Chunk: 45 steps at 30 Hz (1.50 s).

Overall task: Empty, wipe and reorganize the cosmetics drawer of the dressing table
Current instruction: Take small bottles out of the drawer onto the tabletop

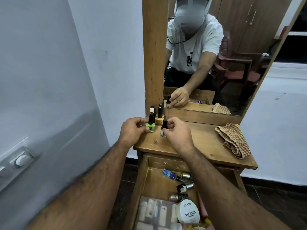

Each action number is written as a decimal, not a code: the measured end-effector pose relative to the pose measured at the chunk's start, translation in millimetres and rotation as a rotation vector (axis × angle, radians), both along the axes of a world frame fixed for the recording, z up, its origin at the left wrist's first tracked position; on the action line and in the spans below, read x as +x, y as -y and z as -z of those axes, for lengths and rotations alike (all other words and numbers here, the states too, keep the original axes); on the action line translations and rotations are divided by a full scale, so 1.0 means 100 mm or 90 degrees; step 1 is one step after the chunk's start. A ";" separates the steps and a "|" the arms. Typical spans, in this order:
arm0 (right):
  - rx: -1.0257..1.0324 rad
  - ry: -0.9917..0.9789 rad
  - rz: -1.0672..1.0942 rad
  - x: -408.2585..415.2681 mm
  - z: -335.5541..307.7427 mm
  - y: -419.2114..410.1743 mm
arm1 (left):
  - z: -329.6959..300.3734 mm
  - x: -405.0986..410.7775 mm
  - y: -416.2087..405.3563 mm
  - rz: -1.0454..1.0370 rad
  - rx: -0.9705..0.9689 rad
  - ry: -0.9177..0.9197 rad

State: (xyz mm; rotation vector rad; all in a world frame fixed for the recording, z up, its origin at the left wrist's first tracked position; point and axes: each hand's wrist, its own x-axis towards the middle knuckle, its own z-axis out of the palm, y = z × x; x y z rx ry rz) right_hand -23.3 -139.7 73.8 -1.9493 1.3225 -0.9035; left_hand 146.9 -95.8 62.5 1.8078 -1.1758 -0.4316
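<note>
Standing upright on the dressing table top [196, 143], long axis vertical: green bottle [150, 127] pinched by left hand [132, 131], blue bottle [163, 131] pinched by right hand [177, 131]. Lying flat below, nearer the right arm: more bottles in the open drawer [141, 183]. Partly hidden behind forearms: drawer contents.

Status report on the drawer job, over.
Left hand pinching green nail polish bottle; right hand gripping blue bottle on wooden tabletop. Open drawer still holds cosmetics. Nothing blocking.
</note>
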 end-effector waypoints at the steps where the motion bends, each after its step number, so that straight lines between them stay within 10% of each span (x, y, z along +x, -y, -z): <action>1: 0.003 0.007 0.002 0.02 0.00 0.03 | 0.00 0.01 0.03 0.006 0.003 -0.002; 45: -0.100 0.063 0.085 -0.11 -0.03 -0.16 | -0.12 -0.41 -0.32 -0.141 -0.133 0.076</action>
